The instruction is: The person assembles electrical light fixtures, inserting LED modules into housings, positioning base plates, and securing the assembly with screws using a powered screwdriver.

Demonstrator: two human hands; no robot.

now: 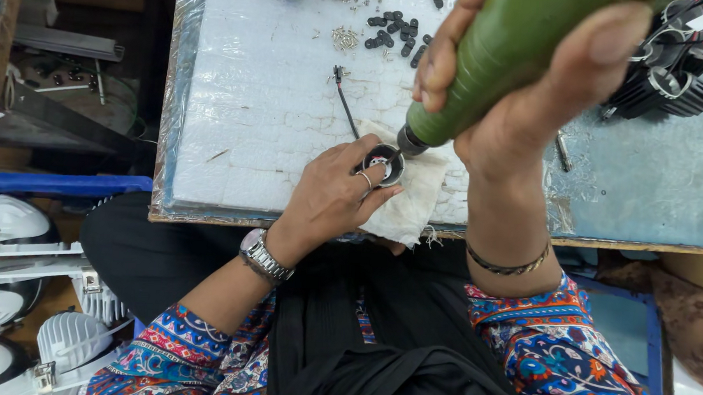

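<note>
At the centre of the frame, a small round black housing (384, 163) is pinched between the fingers of the left hand (337, 195), which are closed around its rim; a ring is worn on one finger and a metal watch (264, 256) on the wrist. The housing is set on a folded white cloth (414, 200) that lies at the near edge of a white foam-covered table (260, 92). A green powered screwdriver (502, 55) is gripped firmly in the right hand (532, 95) in the upper right of the frame, fingers wrapped tight around its body, and its tip is held slanting down into the housing. A thin black wire (344, 98) is seen running from the housing up across the table. Small black parts (392, 31) and a scatter of little screws (344, 37) are spread at the upper centre. A cluster of black finned housings (669, 75) is stacked at the upper right. White lamp shells (11, 223) with metal clips are piled at the lower left, beside a blue crate edge.
</note>
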